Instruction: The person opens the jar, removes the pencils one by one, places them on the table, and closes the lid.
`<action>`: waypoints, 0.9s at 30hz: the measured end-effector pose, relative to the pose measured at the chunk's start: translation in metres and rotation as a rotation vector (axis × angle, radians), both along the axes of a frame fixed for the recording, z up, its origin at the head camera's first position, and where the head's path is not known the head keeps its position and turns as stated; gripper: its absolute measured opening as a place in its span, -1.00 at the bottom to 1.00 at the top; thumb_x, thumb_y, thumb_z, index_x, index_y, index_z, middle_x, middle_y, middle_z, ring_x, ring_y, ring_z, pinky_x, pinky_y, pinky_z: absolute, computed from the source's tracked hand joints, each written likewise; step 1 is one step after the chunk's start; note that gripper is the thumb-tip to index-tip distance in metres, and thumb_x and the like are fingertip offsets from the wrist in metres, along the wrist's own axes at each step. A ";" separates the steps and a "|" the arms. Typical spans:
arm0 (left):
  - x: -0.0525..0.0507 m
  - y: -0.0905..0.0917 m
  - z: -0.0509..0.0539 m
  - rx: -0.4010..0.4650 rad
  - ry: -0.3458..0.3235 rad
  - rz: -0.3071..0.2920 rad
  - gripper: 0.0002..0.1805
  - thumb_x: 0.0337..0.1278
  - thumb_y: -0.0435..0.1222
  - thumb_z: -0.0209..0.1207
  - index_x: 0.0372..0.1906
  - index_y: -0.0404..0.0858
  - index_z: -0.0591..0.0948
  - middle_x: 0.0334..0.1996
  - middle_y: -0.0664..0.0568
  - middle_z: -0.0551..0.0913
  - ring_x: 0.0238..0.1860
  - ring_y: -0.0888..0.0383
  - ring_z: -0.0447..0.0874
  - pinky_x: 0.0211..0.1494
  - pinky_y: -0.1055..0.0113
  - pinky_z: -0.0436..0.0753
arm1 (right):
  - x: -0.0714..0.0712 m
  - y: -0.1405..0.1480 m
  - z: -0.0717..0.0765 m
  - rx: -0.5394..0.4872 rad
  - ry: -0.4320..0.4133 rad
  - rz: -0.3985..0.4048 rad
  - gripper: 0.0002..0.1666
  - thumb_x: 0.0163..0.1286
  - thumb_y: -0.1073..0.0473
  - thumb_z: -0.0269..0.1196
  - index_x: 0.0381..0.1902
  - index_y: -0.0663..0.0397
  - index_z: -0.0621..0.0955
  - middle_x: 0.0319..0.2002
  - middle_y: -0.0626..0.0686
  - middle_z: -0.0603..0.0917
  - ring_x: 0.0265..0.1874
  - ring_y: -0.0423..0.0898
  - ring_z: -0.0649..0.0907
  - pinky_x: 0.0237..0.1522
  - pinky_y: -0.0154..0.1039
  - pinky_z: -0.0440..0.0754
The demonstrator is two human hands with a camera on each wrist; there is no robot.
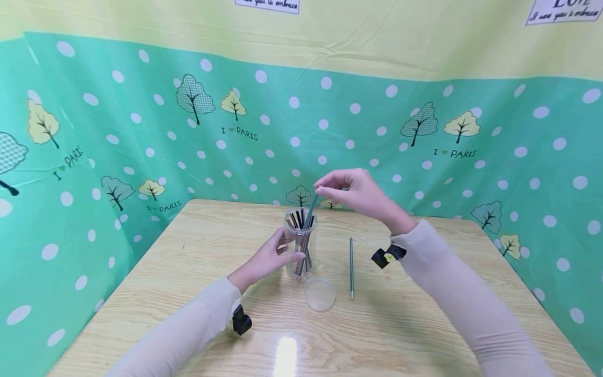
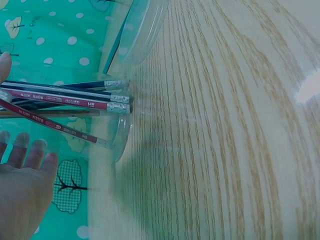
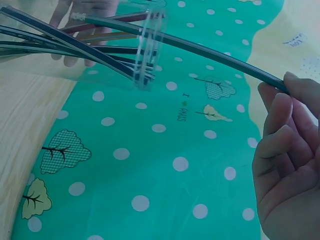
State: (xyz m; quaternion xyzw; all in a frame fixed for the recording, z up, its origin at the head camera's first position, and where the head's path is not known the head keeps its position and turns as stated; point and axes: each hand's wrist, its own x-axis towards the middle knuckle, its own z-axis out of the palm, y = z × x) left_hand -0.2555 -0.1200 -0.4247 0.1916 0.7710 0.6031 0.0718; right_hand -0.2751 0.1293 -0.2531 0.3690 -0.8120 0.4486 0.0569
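Note:
A clear cylindrical jar [image 1: 291, 264] holding several dark and red pencils [image 2: 75, 100] stands upright on the table. The left hand [image 1: 268, 257] grips the jar's side, thumb in front and fingers behind. Above the rim, the right hand [image 1: 360, 195] pinches the upper end of a green pencil [image 1: 311, 210] between thumb and fingertips. That pencil slants down into the jar's mouth, and its metal-capped end shows inside the jar in the right wrist view.
Another green pencil [image 1: 352, 269] lies on the wooden table [image 1: 212, 235] to the right of the jar. A round clear lid [image 1: 320, 294] lies in front of the jar. A green and yellow patterned cloth [image 1: 264, 152] hangs behind and at both sides.

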 end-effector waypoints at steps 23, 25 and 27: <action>-0.001 -0.001 -0.004 -0.005 0.016 0.013 -0.19 0.17 -0.16 0.41 0.46 -0.08 0.27 0.40 -0.16 0.38 0.44 -0.15 0.26 0.50 -0.06 0.24 | 0.003 0.026 0.035 -0.116 0.002 -0.104 -0.75 0.41 0.07 0.35 -0.07 0.08 0.74 -0.32 0.04 0.75 -0.42 0.00 0.66 -0.59 -0.26 0.62; -0.001 -0.001 -0.004 -0.010 0.011 0.016 -0.18 0.17 -0.15 0.41 0.47 -0.07 0.26 0.40 -0.16 0.37 0.44 -0.16 0.26 0.50 -0.06 0.24 | 0.004 0.029 0.037 -0.129 -0.005 -0.114 -0.73 0.41 0.06 0.35 -0.06 0.09 0.74 -0.33 0.05 0.75 -0.43 0.01 0.65 -0.59 -0.26 0.62; -0.001 -0.001 -0.004 -0.016 0.008 0.019 -0.17 0.16 -0.13 0.41 0.47 -0.07 0.26 0.41 -0.16 0.37 0.44 -0.16 0.26 0.50 -0.06 0.24 | 0.004 0.032 0.039 -0.136 -0.004 -0.122 -0.72 0.41 0.06 0.34 -0.05 0.11 0.73 -0.33 0.05 0.74 -0.43 0.00 0.64 -0.58 -0.25 0.62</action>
